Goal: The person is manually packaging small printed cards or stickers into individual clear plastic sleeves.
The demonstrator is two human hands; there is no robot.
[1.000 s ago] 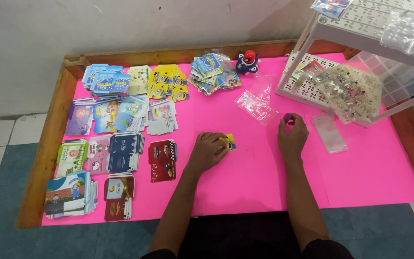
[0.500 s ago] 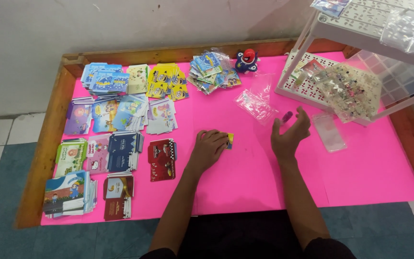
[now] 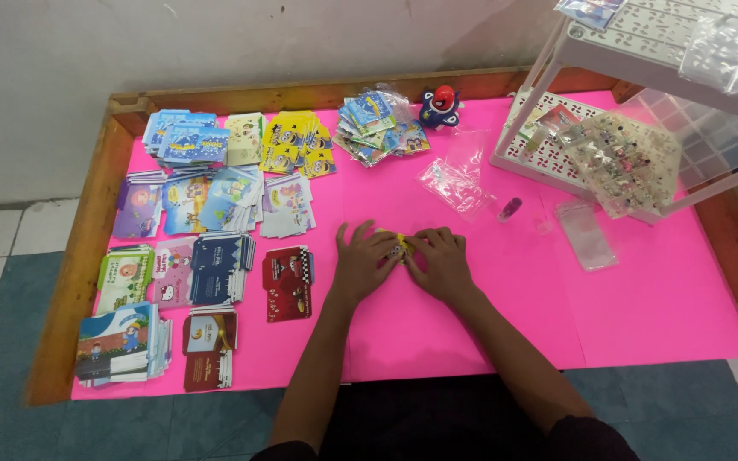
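My left hand (image 3: 364, 259) and my right hand (image 3: 441, 260) meet at the middle of the pink table top (image 3: 506, 324). Between their fingertips they pinch a small yellow envelope (image 3: 397, 244), mostly hidden by the fingers. A small purple bottle (image 3: 511, 207) lies on the pink sheet to the upper right of my right hand, apart from it. Clear plastic bags (image 3: 454, 182) lie just beyond the hands.
Stacks of colourful small envelopes (image 3: 207, 213) cover the left half of the table. A toy figure in red and blue (image 3: 440, 106) stands at the back. A white plastic rack (image 3: 642, 94) with packets stands at the right. An empty clear bag (image 3: 587, 235) lies beside it. A wooden rim (image 3: 79, 248) frames the table.
My right hand has let go of the purple bottle, which now lies on the table, and moved left to join my left hand on the yellow envelope.
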